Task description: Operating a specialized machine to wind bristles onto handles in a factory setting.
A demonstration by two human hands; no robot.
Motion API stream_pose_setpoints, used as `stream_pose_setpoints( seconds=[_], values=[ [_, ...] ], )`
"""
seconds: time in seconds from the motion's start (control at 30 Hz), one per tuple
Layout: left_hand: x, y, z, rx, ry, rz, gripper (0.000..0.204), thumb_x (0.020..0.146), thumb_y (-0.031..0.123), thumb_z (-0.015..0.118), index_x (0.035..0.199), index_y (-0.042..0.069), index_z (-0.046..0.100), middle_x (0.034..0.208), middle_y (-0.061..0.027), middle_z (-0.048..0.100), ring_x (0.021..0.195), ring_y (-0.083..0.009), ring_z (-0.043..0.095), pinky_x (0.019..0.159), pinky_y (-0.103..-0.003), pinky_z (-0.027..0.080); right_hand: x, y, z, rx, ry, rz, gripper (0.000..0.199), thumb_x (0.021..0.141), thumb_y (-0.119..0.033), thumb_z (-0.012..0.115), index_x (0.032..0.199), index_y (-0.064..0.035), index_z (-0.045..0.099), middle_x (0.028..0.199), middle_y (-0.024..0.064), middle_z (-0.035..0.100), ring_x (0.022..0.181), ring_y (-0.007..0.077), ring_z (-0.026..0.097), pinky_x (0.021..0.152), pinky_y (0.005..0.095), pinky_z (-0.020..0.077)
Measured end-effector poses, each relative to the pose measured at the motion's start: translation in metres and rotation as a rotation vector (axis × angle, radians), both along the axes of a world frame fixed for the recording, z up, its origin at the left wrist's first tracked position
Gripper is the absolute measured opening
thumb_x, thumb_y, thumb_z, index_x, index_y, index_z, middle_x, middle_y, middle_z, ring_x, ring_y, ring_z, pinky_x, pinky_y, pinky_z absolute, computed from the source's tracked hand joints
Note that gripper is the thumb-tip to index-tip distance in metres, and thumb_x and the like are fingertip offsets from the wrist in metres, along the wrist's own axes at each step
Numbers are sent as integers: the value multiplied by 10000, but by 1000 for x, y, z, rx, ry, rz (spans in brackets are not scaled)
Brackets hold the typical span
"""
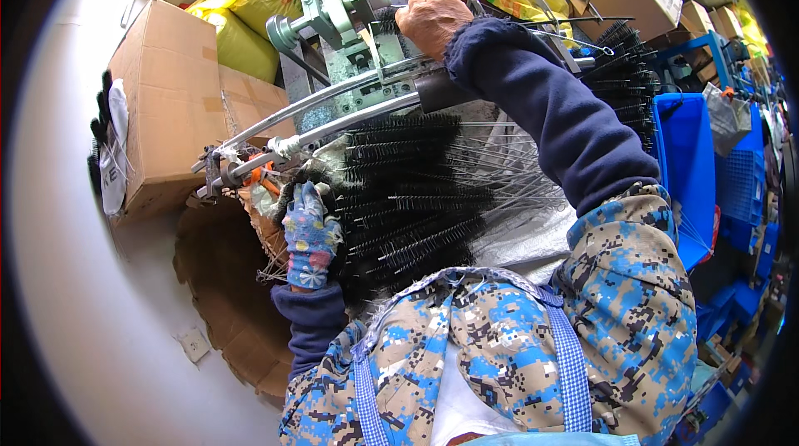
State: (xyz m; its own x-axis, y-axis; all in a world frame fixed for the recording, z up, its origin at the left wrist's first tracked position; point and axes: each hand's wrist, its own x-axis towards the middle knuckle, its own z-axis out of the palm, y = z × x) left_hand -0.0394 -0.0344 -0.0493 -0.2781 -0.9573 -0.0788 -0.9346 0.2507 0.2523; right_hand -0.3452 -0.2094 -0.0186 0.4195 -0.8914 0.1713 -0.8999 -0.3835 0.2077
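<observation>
From the head view, your left hand [311, 234], in a flowered glove, is closed on the near ends of the black bottle brushes [408, 188] piled before you. Your bare right hand [433, 20] is clamped on the green-grey machine [349, 22] at the far side. You seem to be mid-feed. Next calls for guiding a wire stem cleanly; cardboard boxes [166, 105] on the left and blue crates [691, 163] on the right crowd you.

brushes [408, 196]: matt blk bristle, wire stems | machine [349, 22]: painted metal | glove [310, 234]: printed cloth | box [171, 96]: cardboard
</observation>
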Motion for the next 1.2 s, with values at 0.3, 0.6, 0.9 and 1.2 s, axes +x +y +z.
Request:
stream_pose_setpoints(
  seconds=[0.3,0.6,0.9,1.2],
  values=[
    [-6,1,3,-124,75,-22,587,592,10,578,1156,-57,434,1109,-222,523,1005,-400,505,883,-397,410,0,-2,-1,-19,-21,63,149,803,-92,502,908,-50,598,882,143,600,828,250,611,680,345,487],
    [-28,0,57,-132,403,-15,442,597,-56,521,1030,32,522,924,-112,567,827,-257,563,763,-317,437,-1,-17,-12,-37,-96,-44,155,800,-113,497,899,-104,616,938,96,597,935,243,562,784,389,405],
    [24,9,106,-337,1080,16,425,691,26,611,1085,34,451,964,-141,519,888,-217,533,798,-330,459,-75,37,7,72,-131,-373,528,777,-301,593,1198,-18,446,1113,159,474,1091,321,432,911,443,344],
    [11,4,120,-306,1129,-138,393,703,-48,523,1088,-8,457,989,-156,512,915,-230,537,854,-350,450,-84,41,-1,231,-305,-399,456,805,-330,546,1162,-52,486,1148,160,473,1101,314,458,906,451,347]
  ],
)
